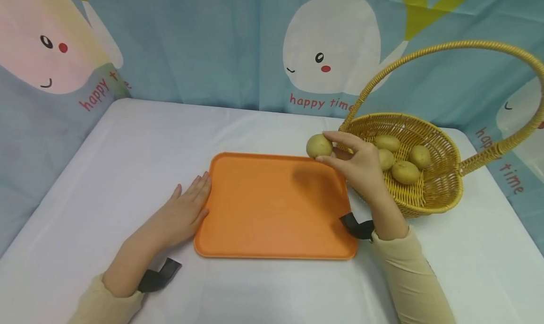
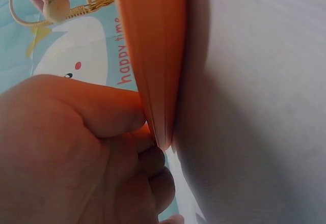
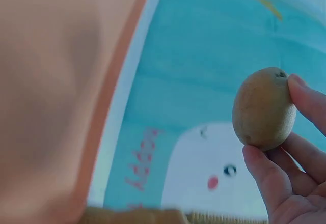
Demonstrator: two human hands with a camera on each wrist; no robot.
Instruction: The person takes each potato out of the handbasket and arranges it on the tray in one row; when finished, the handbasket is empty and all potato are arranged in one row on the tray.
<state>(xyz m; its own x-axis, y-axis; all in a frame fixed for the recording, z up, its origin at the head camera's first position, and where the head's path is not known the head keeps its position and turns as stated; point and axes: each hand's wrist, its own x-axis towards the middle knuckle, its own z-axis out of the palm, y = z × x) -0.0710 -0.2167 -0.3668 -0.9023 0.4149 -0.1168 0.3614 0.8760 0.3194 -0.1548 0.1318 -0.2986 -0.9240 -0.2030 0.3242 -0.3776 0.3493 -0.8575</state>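
My right hand (image 1: 361, 166) pinches a kiwi (image 1: 319, 146) between thumb and fingertips, above the far right part of an orange tray (image 1: 272, 210). In the right wrist view the kiwi (image 3: 265, 108) is oval and brownish, with a small dark stem end. My left hand (image 1: 182, 215) rests against the tray's left edge, its fingers fairly straight. The left wrist view shows the thumb touching the rim of the tray (image 2: 155, 56). Several more kiwis (image 1: 405, 172) lie in a yellow wicker basket (image 1: 444, 191) beside my right hand.
The basket's tall arched handle (image 1: 450, 45) rises at the right. A white cloth (image 1: 140, 140) covers the table. Behind it hangs a blue curtain (image 1: 212, 45) with cartoon prints. Black straps (image 1: 159, 277) are at both wrists.
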